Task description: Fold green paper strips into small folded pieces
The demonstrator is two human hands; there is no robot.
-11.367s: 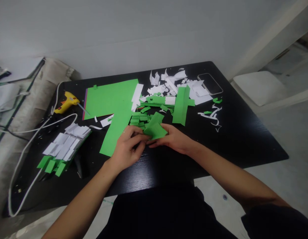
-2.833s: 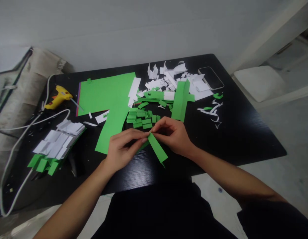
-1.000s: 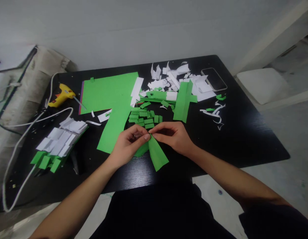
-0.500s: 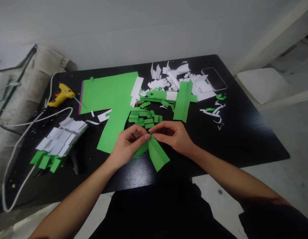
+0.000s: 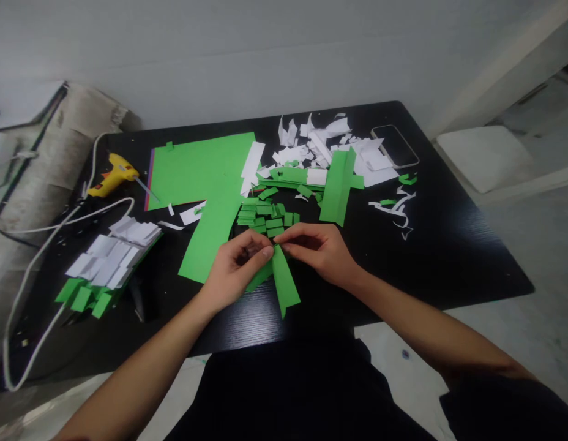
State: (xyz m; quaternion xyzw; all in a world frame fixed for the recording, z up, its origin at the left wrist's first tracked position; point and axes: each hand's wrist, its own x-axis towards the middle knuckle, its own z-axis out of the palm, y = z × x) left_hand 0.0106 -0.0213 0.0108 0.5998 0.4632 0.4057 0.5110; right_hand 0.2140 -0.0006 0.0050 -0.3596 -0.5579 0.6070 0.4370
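A creased green paper strip (image 5: 284,283) hangs toward me from the fingertips of both hands, over the table's front part. My left hand (image 5: 240,260) pinches its upper end between thumb and fingers. My right hand (image 5: 321,250) pinches the same end from the other side, fingertips nearly touching the left ones. Another bit of green paper (image 5: 260,278) shows below the left hand; whether it is joined to the strip I cannot tell. Just beyond the fingers lies a pile of small folded green paper pieces (image 5: 264,211). A folded green strip (image 5: 338,187) lies behind my right hand.
Green sheets (image 5: 196,171) cover the table's left middle. A yellow glue gun (image 5: 114,176) with a white cord lies at left, behind a stack of white and green folded pieces (image 5: 107,257). White paper scraps (image 5: 311,144) and a phone (image 5: 396,146) lie at the back right of the black table (image 5: 431,245).
The hanging green strip has swung slightly left and its sides have folded closer together, so it looks narrower. Both hands stay nearly in place, still pinching its end.
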